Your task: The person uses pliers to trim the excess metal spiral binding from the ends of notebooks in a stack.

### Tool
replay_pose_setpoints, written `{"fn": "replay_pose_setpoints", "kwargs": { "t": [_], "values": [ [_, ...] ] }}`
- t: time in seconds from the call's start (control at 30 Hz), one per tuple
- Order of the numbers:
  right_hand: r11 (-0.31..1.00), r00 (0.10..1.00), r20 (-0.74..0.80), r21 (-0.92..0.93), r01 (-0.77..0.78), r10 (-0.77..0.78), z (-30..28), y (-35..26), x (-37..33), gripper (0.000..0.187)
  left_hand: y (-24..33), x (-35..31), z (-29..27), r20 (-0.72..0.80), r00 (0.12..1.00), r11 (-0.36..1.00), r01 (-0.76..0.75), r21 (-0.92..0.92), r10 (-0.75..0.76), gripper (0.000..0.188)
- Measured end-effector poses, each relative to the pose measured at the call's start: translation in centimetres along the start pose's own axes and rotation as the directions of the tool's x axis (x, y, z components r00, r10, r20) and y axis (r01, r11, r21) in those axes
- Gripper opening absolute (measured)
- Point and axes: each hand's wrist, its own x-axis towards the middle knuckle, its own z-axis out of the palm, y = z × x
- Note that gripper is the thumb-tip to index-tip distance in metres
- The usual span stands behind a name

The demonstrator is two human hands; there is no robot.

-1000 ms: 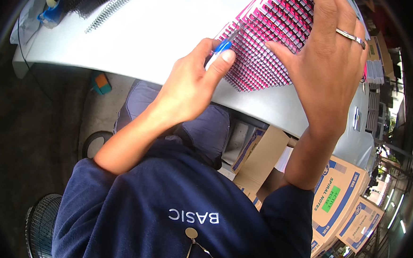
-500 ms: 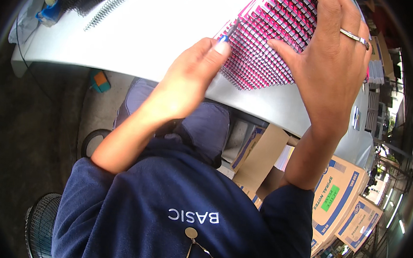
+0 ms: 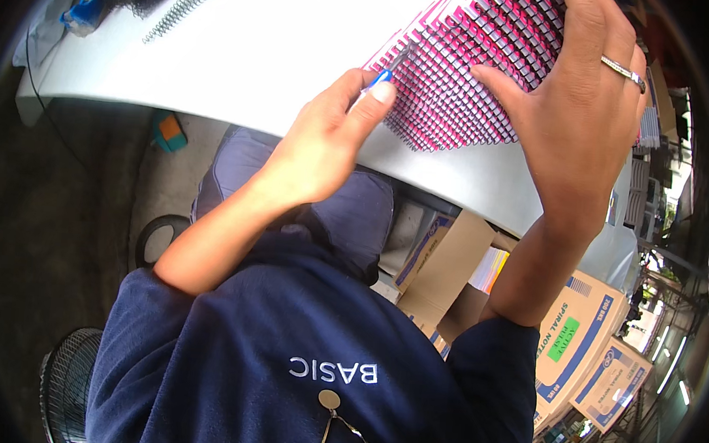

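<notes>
Blue-handled tool worked further along the fanned pink booklets

The left hand (image 3: pixel 318 150), closed on the blue-handled tool (image 3: pixel 386 71), is now seen slightly further along the pink booklets (image 3: pixel 469 74), which are pressed flat by the spread right hand (image 3: pixel 576 113) on the white table (image 3: pixel 259 61).

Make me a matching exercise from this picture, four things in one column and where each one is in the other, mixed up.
Things:
1. blue-handled tool
2. ring
3. wire spiral
4. cardboard boxes

Places:
A. on the white table's far left part
B. under the table, lower right
C. pinched in the left hand
D. on a finger of the right hand, which rests on the pink stack

Pairs: 1-C, 2-D, 3-A, 4-B
</notes>
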Motion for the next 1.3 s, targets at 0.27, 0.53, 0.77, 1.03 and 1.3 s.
{"fn": "replay_pose_setpoints", "kwargs": {
  "t": [0.27, 0.53, 0.77, 1.03, 1.3],
  "values": [
    [0.996, 0.986, -0.148, 0.035, 0.082, -0.076, 1.1, 0.3, 0.0, 0.093, -1.0, 0.2, -0.4, 0.355, 0.931, 0.640, 0.323, -0.697, -0.084, 0.060],
    [0.995, 0.994, -0.052, 0.019, 0.101, -0.100, -1.0, 0.0, 0.2, 0.094, -0.9, 0.3, 0.2, -0.177, 0.970, 0.854, -0.050, 0.517, 0.164, 0.053],
    [0.998, 0.992, -0.124, 0.055, 0.044, -0.037, 0.8, -0.3, 0.0, 0.094, -1.8, 0.3, -1.0, 0.412, 0.907, 0.527, 0.395, -0.753, -0.092, 0.056],
    [0.983, 0.964, -0.201, 0.009, 0.182, -0.177, 1.7, 1.8, 0.3, 0.097, -1.4, 0.0, -0.1, -0.100, 0.995, 0.974, -0.004, 0.225, 0.027, 0.055],
    [0.995, 0.993, -0.066, -0.045, 0.090, -0.093, 0.5, 0.5, 0.2, 0.099, -3.5, 0.1, -1.2, 0.426, 0.904, 0.555, 0.369, -0.745, -0.029, 0.064]
  ]
}}
